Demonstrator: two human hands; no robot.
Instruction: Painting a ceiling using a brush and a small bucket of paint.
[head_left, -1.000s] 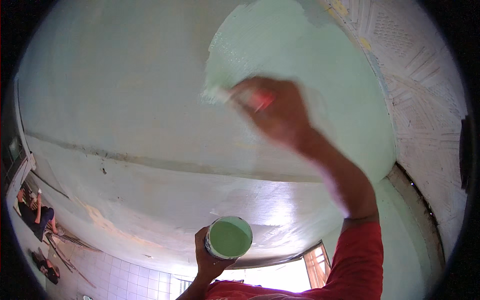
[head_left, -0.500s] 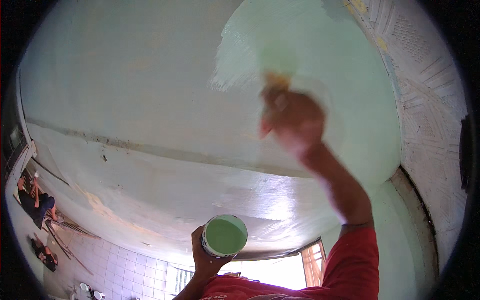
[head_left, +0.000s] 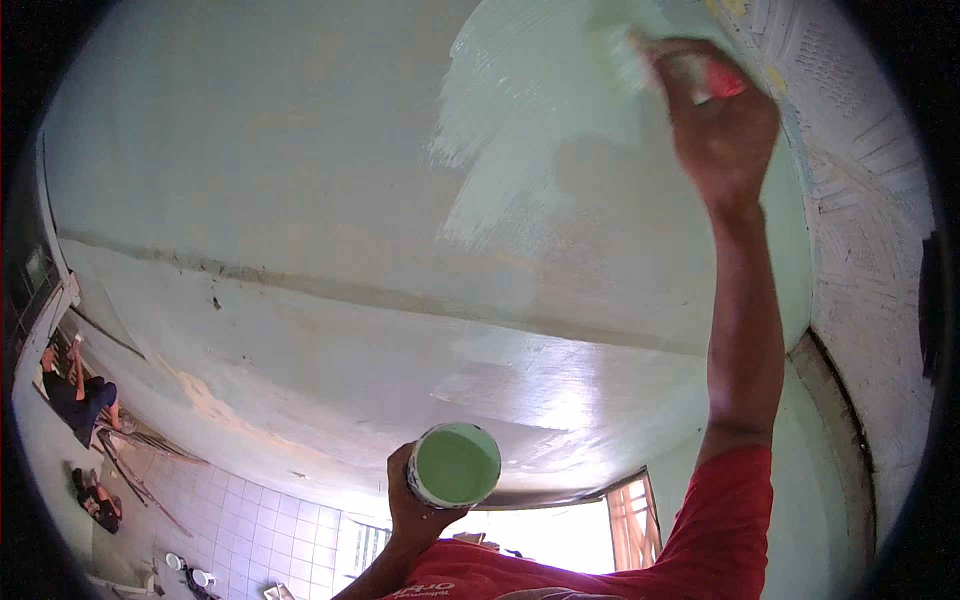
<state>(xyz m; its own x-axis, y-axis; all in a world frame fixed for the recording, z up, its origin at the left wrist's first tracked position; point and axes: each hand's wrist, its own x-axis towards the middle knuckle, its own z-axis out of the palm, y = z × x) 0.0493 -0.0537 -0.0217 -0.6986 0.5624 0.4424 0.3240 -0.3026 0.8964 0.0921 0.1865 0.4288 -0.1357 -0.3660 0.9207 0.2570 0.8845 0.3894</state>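
My left hand grips a round paint bucket from its left side, low in the view. Light green paint fills much of the bucket. At the upper right my right hand is closed around a paintbrush, whose red handle end shows between thumb and fingers. The bristles, somewhat blurred, point left against the pale painted surface. Wet, streaky green paint covers the area left of the brush, with ragged edges over the duller coat.
A raised ledge crosses the surface. Rough textured panels border the right side. At far left, a person in dark clothes is near wooden poles. White buckets stand on the tiled floor. A bright window opening is below.
My right hand and brush have swept up and right. Streaky green paint now reaches further down where the hand was. The left hand and bucket have barely shifted.
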